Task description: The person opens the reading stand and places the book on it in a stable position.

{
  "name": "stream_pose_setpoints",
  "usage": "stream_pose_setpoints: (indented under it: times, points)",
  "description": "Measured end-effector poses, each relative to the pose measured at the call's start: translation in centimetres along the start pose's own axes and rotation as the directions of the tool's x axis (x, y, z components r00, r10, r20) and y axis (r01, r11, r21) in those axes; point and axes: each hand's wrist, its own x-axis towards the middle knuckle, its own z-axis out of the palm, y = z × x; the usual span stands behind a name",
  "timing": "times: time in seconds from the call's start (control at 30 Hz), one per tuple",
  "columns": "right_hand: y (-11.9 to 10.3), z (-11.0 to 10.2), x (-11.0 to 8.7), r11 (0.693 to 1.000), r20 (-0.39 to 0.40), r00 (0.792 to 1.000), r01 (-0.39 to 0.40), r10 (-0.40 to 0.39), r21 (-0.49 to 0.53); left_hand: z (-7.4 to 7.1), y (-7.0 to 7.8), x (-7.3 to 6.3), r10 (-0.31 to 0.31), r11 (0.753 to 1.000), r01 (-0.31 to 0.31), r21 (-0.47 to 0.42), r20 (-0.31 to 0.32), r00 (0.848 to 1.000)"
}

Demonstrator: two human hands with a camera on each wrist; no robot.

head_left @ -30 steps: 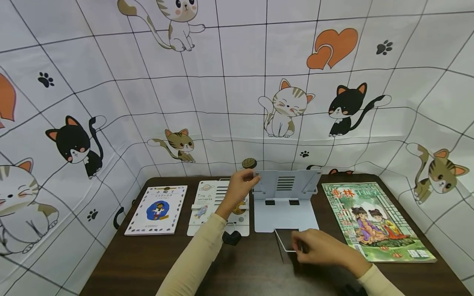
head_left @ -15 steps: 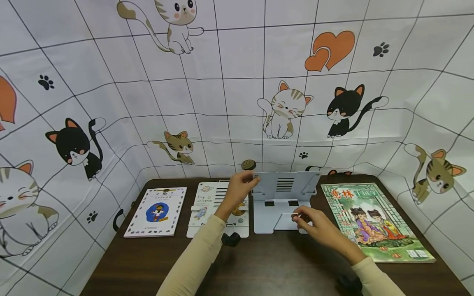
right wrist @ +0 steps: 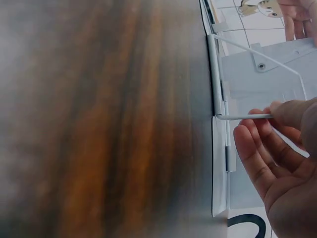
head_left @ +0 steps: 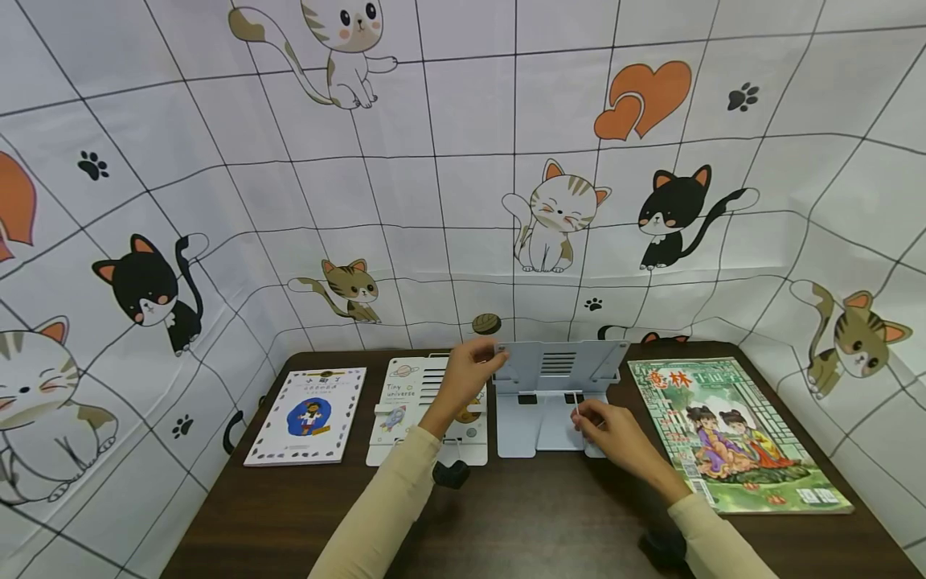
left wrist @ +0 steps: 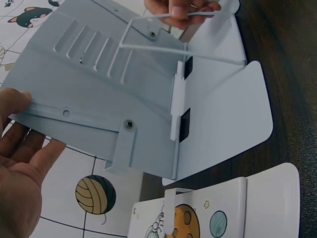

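Note:
A pale grey metal book stand lies opened out at the middle back of the table, its slotted back panel raised from the base. My left hand grips the panel's upper left corner, with the thumb on the near face and fingers behind it. With thumb and fingertips, my right hand pinches one side of a thin wire support frame. That frame stands up from the front of the base, its top end near the panel's slots. In the right wrist view, the wire's lower corner meets the base edge.
Just left is a white printed stand with a rocket and planet design. Farther left lies a white book; a green illustrated magazine lies at right. A cat-patterned cloth wall rises behind the dark wooden table.
My right hand has swung the wire frame from hanging over the base's front edge, up and back to upright. My left hand stays on the panel corner.

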Motion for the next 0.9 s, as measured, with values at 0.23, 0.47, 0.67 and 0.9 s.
stream_pose_setpoints:
  times: [0.23, 0.47, 0.67, 0.9]
  points:
    - [0.3, 0.2, 0.9, 0.997, 0.010, 0.998, -0.069, 0.069, -0.023, 0.0, -0.1, -0.4, -0.003, 1.000, 0.003, -0.011, 0.003, 1.000]
    - [0.6, 0.4, 1.3, 0.996, 0.016, 0.996, -0.086, 0.087, -0.022, 0.0, 0.1, -1.3, -0.017, 1.000, 0.017, 0.014, 0.005, 1.000]
    - [0.3, 0.4, 1.4, 0.995, 0.013, 0.996, -0.093, 0.094, -0.034, 0.1, -0.1, -1.9, 0.008, 0.999, -0.008, 0.032, 0.010, 1.000]
    - [0.0, 0.4, 1.5, 0.994, 0.022, 0.994, -0.105, 0.106, -0.041, 0.0, -0.5, -2.6, 0.012, 1.000, -0.012, 0.008, 0.032, 0.999]
